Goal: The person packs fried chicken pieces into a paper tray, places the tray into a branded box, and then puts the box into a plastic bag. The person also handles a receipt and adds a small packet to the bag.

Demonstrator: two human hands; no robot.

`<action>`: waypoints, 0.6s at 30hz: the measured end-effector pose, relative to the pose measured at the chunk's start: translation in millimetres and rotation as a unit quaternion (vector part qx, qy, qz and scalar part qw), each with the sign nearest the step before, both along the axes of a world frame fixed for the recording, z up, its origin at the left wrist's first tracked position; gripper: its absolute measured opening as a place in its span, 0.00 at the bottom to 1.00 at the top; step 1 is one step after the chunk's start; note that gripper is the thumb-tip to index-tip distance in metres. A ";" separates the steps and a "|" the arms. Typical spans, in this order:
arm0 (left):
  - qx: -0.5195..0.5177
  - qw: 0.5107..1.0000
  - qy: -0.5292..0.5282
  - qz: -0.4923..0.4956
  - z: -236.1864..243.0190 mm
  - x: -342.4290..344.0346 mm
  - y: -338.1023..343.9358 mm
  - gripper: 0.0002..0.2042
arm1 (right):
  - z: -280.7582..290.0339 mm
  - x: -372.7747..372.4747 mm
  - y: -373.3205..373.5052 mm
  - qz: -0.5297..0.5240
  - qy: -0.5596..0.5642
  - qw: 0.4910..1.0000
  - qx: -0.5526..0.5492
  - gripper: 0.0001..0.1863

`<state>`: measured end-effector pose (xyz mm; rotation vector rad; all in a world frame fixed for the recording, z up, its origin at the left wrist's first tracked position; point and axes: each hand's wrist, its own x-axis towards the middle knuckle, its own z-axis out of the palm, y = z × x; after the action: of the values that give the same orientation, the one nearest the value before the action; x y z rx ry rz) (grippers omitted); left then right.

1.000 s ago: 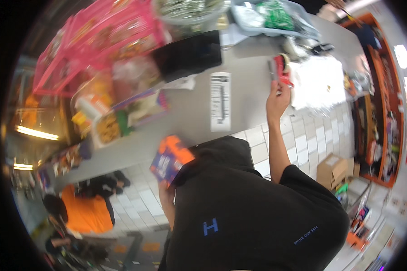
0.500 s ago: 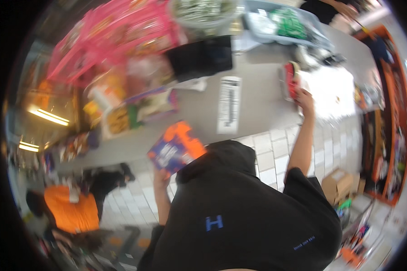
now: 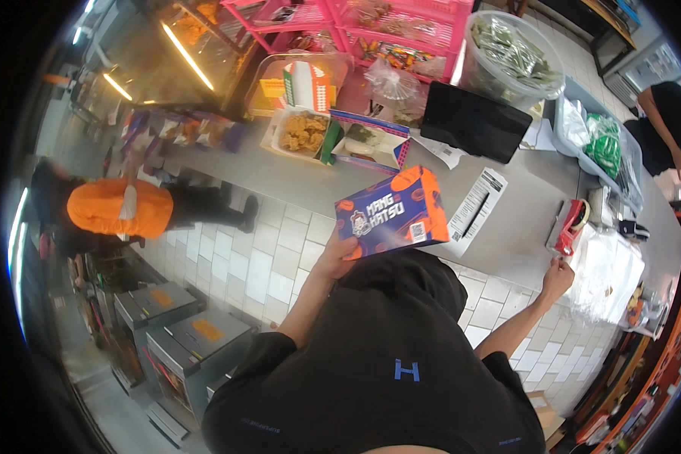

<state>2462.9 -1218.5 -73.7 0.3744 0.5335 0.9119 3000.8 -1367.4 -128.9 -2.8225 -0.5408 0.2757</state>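
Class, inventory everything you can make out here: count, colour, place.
table: one, grey, across the middle
printed box: one, blue and orange, centre
tape dispenser: one, red, table's right end
paper slip: one, white, right of printed box
plastic pile: one, white, right of tape dispenser
flat slab: one, black, beyond paper slip
open food boxes: two, multicoloured, left of flat slab
round tub: one, clear, far side
tray: one, pale blue, far right
racks: count unclear, pink, far side
boxy units: at least two, grey, lower left
other people: at least two, orange top left, dark clothes right
left grip: one, bare, holding printed box
right grip: one, bare, at tape dispenser's near end
own top: one, black, lower centre
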 end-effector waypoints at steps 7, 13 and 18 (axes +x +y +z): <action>-0.071 0.993 0.074 0.062 39.1 72.8 18.0 0.25 | 123.9 -188.6 82.7 0.365 0.243 0.782 0.443 0.04; -0.012 0.995 0.089 0.048 54.9 112.0 18.7 0.24 | 156.1 -270.1 119.6 0.309 0.191 0.818 0.447 0.08; -0.062 0.992 0.092 0.058 65.0 123.4 7.5 0.32 | 142.9 -261.8 116.6 0.240 0.162 0.878 0.381 0.13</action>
<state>2586.3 -1211.1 -8.7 0.3193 0.7844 0.9550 2739.0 -1250.8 14.0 -1.8059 -0.9990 0.4868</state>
